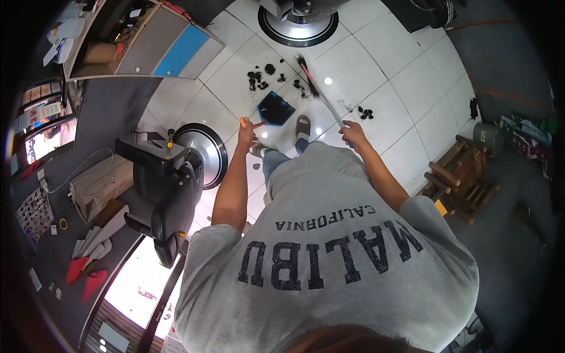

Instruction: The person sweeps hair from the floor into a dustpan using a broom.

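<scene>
My left hand [248, 134] is closed at the near-left side of a blue-edged dustpan [274, 109], apparently around its handle, which the fingers mostly cover. Dark hair lies in the pan, which rests on the tiles ahead of my feet. In my right hand [353, 134] is the grey handle of a broom [330, 108], the fingers wrapped round its near end. The broom's dark bristles, with a red strip, touch the floor beyond the pan, to its right. Clumps of cut hair [256, 80] are scattered beyond the dustpan, and another hair clump [365, 113] lies to the right of the broom.
A black salon chair on a round metal base [203, 156] stands close at my left. Another round chair base [299, 26] is straight ahead. A cabinet [159, 44] with grey and blue doors is at the upper left. Wooden furniture [462, 176] stands at the right.
</scene>
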Motion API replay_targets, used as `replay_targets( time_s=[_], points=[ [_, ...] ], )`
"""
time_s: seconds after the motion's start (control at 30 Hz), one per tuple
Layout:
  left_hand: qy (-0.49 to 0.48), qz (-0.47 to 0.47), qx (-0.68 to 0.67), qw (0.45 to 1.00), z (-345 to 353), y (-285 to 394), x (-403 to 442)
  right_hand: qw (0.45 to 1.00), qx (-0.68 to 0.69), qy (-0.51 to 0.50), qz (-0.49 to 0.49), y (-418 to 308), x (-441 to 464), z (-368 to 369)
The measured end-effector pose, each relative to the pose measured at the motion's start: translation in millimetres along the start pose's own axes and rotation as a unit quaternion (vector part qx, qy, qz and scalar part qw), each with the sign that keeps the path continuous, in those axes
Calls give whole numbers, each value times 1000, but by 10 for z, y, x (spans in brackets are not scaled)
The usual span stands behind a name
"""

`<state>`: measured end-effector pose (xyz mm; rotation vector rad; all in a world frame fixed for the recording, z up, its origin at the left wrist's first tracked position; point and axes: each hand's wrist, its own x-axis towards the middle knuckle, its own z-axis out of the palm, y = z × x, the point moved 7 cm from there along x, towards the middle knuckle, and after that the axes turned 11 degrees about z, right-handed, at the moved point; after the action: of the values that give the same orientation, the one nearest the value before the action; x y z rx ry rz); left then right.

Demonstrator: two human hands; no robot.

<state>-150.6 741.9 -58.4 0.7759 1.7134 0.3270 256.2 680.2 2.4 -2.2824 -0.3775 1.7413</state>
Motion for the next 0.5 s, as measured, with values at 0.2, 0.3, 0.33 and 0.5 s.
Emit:
replay_targets(
  time_s=[0.2,0.3,0.33,0.5],
  points=[
    [0,-27,1,1000,92,122,55,975,-205,18,-81,-312,396,106],
    [-7,-20,2,1000,80,145,105,969,-227,-7,-101,-200,677,510],
    [-23,-20,6,1000,72,180,92,972,-215,-20,-89,-183,628,619],
    [-28,-8,13,999,12,0,249,993,-88,-75,-8,-103,-298,480]
  ],
)
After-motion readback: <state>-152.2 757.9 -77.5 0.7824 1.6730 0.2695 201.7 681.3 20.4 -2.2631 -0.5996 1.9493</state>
